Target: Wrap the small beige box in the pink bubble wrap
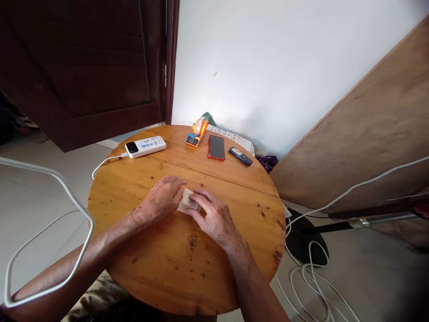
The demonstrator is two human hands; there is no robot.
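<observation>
A small whitish boxy packet (185, 203) with faint print is held low over the middle of a round wooden table (161, 259). My right hand (213, 218) grips it from the right, thumb at the near side and fingers over the top and far side. Closed against its left edge is my left hand (164, 197), its fingers bent together and their tips partly hidden. Whether the packet rests on the wood I cannot tell.
Along the table's far side lie a white power bank (150, 146) with a cable plugged in, an orange tape dispenser (197, 132), a red-edged phone (216, 148) and a dark handheld device (240, 156). A white cable (75, 197) loops across my left forearm. More cable (313, 277) coils on the floor at right.
</observation>
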